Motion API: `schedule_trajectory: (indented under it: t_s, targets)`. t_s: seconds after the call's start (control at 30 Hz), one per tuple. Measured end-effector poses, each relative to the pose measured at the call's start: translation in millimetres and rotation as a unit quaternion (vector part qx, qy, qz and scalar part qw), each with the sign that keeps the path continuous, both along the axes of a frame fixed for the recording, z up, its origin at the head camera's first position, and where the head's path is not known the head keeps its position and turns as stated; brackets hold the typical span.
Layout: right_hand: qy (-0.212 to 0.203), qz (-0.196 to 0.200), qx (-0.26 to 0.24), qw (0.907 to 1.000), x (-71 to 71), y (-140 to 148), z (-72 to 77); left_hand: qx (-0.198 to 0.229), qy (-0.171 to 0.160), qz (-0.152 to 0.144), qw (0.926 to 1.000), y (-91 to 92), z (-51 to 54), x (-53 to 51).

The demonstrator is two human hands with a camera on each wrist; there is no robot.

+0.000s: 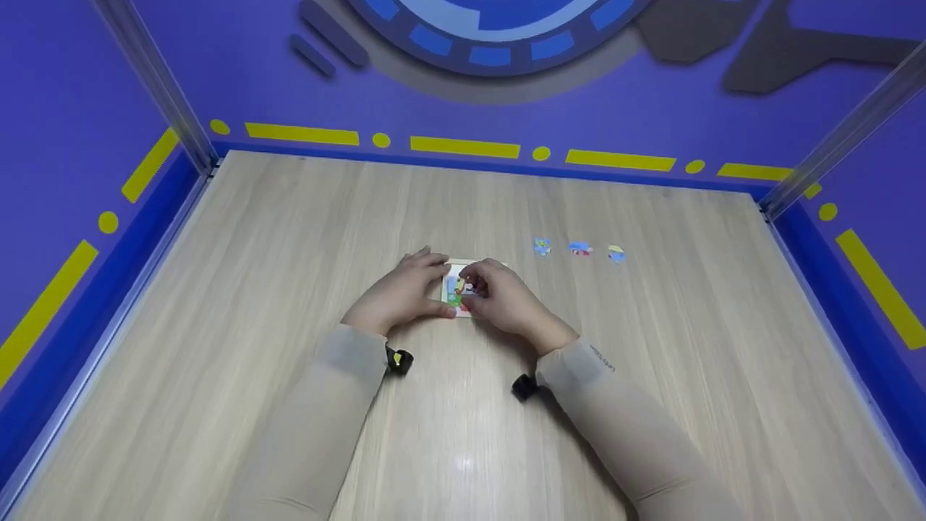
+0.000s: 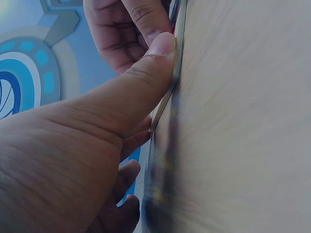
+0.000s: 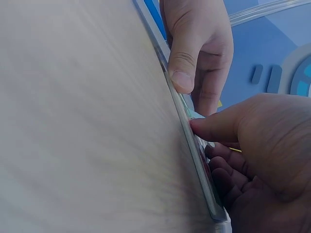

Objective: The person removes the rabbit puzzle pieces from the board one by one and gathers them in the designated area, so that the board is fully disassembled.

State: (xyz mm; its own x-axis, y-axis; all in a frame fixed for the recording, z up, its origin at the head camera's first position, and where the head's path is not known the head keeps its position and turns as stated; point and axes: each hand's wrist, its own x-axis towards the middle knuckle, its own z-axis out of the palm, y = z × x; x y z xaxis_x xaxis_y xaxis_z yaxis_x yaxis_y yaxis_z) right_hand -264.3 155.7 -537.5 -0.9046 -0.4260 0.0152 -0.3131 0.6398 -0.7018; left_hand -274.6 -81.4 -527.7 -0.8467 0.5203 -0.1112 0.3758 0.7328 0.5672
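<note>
Jigsaw tray (image 1: 445, 291): thin, rectangular, pale-rimmed; on tabletop (image 1: 441, 405).
Left hand (image 1: 406, 291): thumb and fingers spread, gripping tray's left side.
Right hand (image 1: 509, 298): fingers curled over tray; cannot tell whether pinching anything.
Loose jigsaw pieces (image 1: 580, 249): three, knobbed, multicoloured.
Tabletop: pale wood grain.
Walls (image 1: 239, 87): purple, yellow-dashed; metal corner posts (image 1: 160, 76).
</note>
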Motion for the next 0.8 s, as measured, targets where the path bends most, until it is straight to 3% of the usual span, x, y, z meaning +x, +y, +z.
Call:
schedule_trajectory:
  t_s: [0.5, 0.8]
  targets:
    - [0.007, -0.006, 0.004, 0.9999, -2.0, 0.4, -3.3, -0.003, 0.003, -0.001, 1.0000, -0.9, -0.2, -0.1]
    - [-0.011, 0.012, 0.018, 0.9997, -3.1, 3.4, 3.3, -0.007, -0.005, 0.002, 1.0000, -0.2, -0.5, -0.6]
